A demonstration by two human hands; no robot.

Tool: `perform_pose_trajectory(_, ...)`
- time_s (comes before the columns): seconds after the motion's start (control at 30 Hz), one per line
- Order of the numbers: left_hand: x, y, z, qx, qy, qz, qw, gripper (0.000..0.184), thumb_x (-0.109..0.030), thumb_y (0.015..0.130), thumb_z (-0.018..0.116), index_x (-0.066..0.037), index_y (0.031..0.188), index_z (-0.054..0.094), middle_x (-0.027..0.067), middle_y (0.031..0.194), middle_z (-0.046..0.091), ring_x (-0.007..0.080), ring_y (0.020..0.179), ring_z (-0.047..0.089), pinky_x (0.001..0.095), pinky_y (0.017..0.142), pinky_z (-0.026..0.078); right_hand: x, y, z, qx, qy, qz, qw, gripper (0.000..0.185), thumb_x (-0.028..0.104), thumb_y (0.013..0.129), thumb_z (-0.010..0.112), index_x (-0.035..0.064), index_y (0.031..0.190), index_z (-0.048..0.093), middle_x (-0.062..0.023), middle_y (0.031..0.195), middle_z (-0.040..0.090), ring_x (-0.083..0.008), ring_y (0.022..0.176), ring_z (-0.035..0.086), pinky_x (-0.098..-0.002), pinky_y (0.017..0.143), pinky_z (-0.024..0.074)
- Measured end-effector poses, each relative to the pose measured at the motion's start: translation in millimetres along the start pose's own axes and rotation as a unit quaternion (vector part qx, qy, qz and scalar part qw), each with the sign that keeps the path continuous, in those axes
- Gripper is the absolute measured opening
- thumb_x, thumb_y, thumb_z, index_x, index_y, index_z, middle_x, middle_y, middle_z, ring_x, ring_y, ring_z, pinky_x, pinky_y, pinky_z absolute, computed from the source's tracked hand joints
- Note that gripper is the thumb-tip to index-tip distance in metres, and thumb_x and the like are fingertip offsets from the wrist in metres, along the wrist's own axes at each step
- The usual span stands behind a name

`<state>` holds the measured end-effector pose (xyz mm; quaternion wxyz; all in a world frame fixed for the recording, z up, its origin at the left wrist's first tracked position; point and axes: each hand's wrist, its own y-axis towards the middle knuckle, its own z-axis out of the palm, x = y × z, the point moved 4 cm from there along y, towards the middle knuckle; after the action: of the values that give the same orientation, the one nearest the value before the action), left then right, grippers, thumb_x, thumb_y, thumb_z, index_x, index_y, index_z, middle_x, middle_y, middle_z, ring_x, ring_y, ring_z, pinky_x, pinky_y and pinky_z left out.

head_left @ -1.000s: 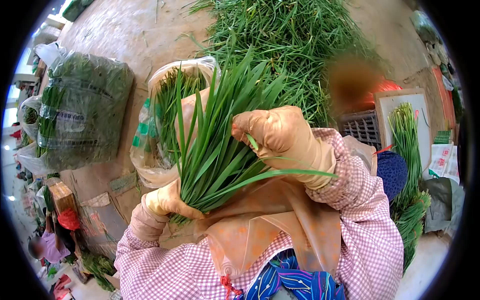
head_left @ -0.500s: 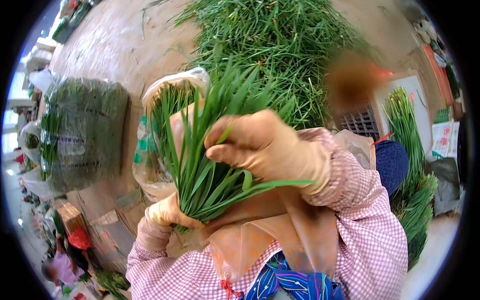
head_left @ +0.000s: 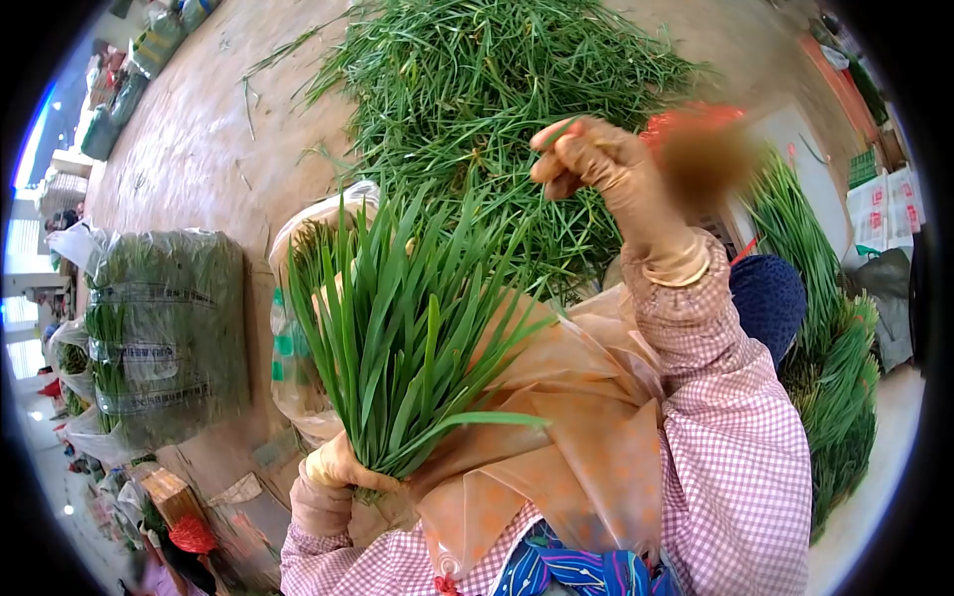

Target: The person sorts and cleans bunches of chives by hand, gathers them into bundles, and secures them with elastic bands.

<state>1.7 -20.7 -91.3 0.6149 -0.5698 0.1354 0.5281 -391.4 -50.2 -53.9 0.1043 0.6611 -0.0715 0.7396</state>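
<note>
My gloved left hand (head_left: 341, 464) is wrapped round the base of a bunch of garlic chives (head_left: 397, 348). The flat leaves fan upward, and one long leaf bends out to the right. Up and to the right, my gloved right hand (head_left: 596, 159) is raised in front of the loose leaf pile (head_left: 497, 89), apart from the bunch. Its fingers are pinched on a small green leaf piece (head_left: 566, 132), mostly hidden by them. Below the bunch, a translucent orange-brown apron (head_left: 566, 437) covers my lap.
Left of the bunch stands an open plastic bag (head_left: 290, 368) with upright chives. Farther left is a large wrapped bale (head_left: 169, 328). More chives (head_left: 835, 387) lie at the right, past a dark blue rounded thing (head_left: 767, 303). A cardboard box (head_left: 171, 497) sits at lower left.
My right hand has moved up and right, away from the bunch, to over the leaf pile. My left hand still holds the bunch, and its leaves now show more fully. The view has shifted slightly.
</note>
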Motion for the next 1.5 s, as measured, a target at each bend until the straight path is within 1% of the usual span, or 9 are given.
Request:
perform_pose_trajectory(0.3, -3, -1, -1, -0.01, 0.052, 0.054, 0.997, 0.063, 0.002, 0.05, 0.085, 0.0, 0.109, 0.061, 0.0066, 0.094, 0.066, 0.0178, 0.085, 0.062, 0.0319, 0.074, 0.051, -15, 10, 64, 0.197, -0.166, -0.059, 0.965, 0.027, 0.028, 0.094, 0.061, 0.0025, 0.087, 0.06, -0.0026, 0.066, 0.058, -0.0106, 0.064, 0.054, -0.0292, 0.059, 0.0442)
perform_pose_trajectory(0.5, -11, 4, 2, 0.002, 0.037, 0.042, 0.998, 0.068, -0.001, 0.048, 0.087, 0.0, 0.111, 0.061, 0.0061, 0.1, 0.066, 0.0169, 0.089, 0.06, 0.0329, 0.078, 0.05, -30, 7, 55, -0.033, -0.237, -0.21, 0.948, 0.017, 0.017, 0.089, 0.064, 0.0015, 0.094, 0.064, -0.0146, 0.073, 0.065, -0.0253, 0.062, 0.063, -0.0344, 0.059, 0.0502)
perform_pose_trajectory(0.57, -17, 4, 6, -0.006, 0.035, 0.047, 0.998, 0.068, -0.002, 0.048, 0.087, -0.001, 0.111, 0.061, 0.0062, 0.101, 0.066, 0.0172, 0.09, 0.06, 0.0333, 0.079, 0.05, -56, 26, 20, -0.157, -0.107, -0.172, 0.967, 0.015, 0.02, 0.093, 0.062, 0.0054, 0.095, 0.065, -0.002, 0.074, 0.066, -0.0115, 0.062, 0.06, -0.0245, 0.057, 0.0491)
perform_pose_trajectory(0.63, -23, 4, 10, -0.023, 0.024, 0.034, 0.999, 0.069, -0.002, 0.049, 0.088, -0.001, 0.112, 0.061, 0.0065, 0.103, 0.065, 0.0184, 0.092, 0.06, 0.0338, 0.081, 0.049, -58, 28, -3, -0.03, 0.056, 0.036, 0.997, 0.014, 0.021, 0.094, 0.061, 0.0075, 0.095, 0.065, -0.001, 0.076, 0.066, -0.008, 0.06, 0.057, -0.0201, 0.056, 0.0467)
perform_pose_trajectory(0.9, -34, 4, 17, 0.022, 0.251, 0.232, 0.94, 0.066, -0.005, 0.062, 0.084, 0.0, 0.122, 0.057, 0.01, 0.116, 0.064, 0.0189, 0.106, 0.059, 0.034, 0.093, 0.047, -43, 3, 72, 0.257, 0.043, 0.025, 0.965, 0.034, 0.034, 0.093, 0.061, 0.0053, 0.111, 0.062, 0.0038, 0.091, 0.063, -0.0064, 0.086, 0.055, -0.0234, 0.081, 0.045)
perform_pose_trajectory(0.97, -22, 5, 12, 0.004, 0.061, 0.042, 0.997, 0.064, -0.005, 0.063, 0.083, -0.001, 0.122, 0.057, 0.009, 0.116, 0.064, 0.0178, 0.106, 0.058, 0.0334, 0.094, 0.046, -47, 9, 62, 0.113, -0.008, 0.015, 0.993, 0.028, 0.03, 0.092, 0.064, 0.0034, 0.099, 0.063, 0.0006, 0.086, 0.066, -0.0081, 0.081, 0.058, -0.0233, 0.074, 0.0465)
perform_pose_trajectory(1.23, -29, -3, 30, -0.075, 0.06, -0.042, 0.994, 0.059, -0.004, 0.065, 0.081, -0.002, 0.12, 0.059, 0.0054, 0.107, 0.067, 0.0139, 0.099, 0.059, 0.03, 0.089, 0.048, -32, 28, -11, -0.076, 0.038, 0.013, 0.996, 0.023, 0.027, 0.094, 0.06, 0.0044, 0.09, 0.065, 0.0049, 0.055, 0.046, -0.0042, 0.042, 0.035, -0.022, 0.036, 0.0269)
perform_pose_trajectory(1.37, -29, -2, 28, -0.072, 0.062, -0.049, 0.994, 0.059, -0.005, 0.065, 0.081, -0.002, 0.119, 0.059, 0.0051, 0.106, 0.068, 0.0129, 0.098, 0.06, 0.0292, 0.088, 0.049, -1, 14, 1, 0.019, -0.016, -0.031, 0.999, 0.013, 0.015, 0.093, 0.061, 0.0021, 0.094, 0.065, -0.0036, 0.082, 0.066, -0.0097, 0.07, 0.059, -0.0229, 0.063, 0.0493)
perform_pose_trajectory(1.5, -34, 3, 28, -0.082, 0.062, -0.021, 0.994, 0.054, -0.001, 0.059, 0.081, -0.002, 0.109, 0.061, 0.0037, 0.098, 0.066, 0.014, 0.089, 0.06, 0.0298, 0.08, 0.05, 3, -4, 32, 0.216, -0.079, 0.064, 0.971, 0.024, 0.022, 0.092, 0.064, 0.001, 0.102, 0.067, -0.0013, 0.09, 0.067, -0.0088, 0.083, 0.058, -0.0241, 0.076, 0.0469)
